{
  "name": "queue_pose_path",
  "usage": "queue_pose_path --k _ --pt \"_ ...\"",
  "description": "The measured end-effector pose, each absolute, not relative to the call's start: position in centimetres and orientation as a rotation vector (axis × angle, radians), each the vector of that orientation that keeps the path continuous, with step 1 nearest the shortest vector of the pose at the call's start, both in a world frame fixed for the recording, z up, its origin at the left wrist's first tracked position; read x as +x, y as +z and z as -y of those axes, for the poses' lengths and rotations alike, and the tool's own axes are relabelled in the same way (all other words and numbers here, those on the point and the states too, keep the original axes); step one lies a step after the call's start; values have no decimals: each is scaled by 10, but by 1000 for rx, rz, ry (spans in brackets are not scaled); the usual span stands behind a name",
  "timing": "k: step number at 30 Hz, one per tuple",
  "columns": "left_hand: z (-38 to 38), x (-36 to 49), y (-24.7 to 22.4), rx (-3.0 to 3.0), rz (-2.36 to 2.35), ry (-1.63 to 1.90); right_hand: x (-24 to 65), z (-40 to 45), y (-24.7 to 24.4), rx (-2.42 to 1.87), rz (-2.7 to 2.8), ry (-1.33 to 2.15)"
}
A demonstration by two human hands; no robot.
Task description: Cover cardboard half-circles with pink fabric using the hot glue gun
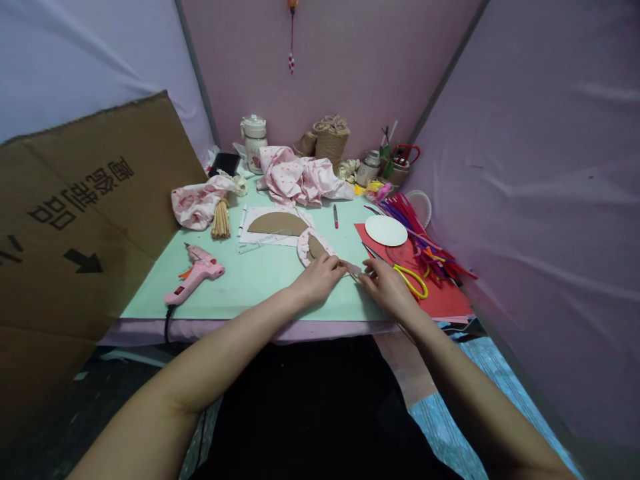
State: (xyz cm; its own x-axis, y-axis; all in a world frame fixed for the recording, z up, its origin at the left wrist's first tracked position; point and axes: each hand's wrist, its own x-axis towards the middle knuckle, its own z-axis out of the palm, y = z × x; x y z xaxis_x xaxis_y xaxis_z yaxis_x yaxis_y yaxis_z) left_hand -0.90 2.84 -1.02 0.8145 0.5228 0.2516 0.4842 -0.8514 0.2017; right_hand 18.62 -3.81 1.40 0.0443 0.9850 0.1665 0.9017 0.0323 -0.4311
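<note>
A half-round cardboard piece (315, 248) with pink-and-white fabric folded over its curved edge lies on the table in front of me. My left hand (320, 279) presses on its near side, the fingers bent and closed on the edge. Just to the right, my right hand (389, 288) has its fingertips pinched close to the fabric end. Something thin and brownish runs between the two hands, too small to name. Behind the piece, a plain cardboard half-circle (277, 224) rests on white fabric, a clear ruler (260, 244) along its near side.
Left stand a pink glue gun (195, 275), a bundle of sticks (221, 220) and a large cardboard sheet (95, 220). Yellow-handled scissors (413, 281), a white oval (386, 231), red paper (445, 293) and pipe cleaners (425, 237) lie right. Crumpled fabric (300, 177) sits behind.
</note>
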Motion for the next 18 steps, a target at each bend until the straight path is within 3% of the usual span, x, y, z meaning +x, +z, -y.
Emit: queue_pose_path --k 4,10,18 --pt "-27 -10 -10 2873 -834 450 175 29 17 -1893 1868 288" --pt "-25 -10 -7 2864 -839 446 168 45 22 -2205 1993 179" --pt "-28 -9 -10 2859 -819 459 169 48 20 -2135 2037 193"
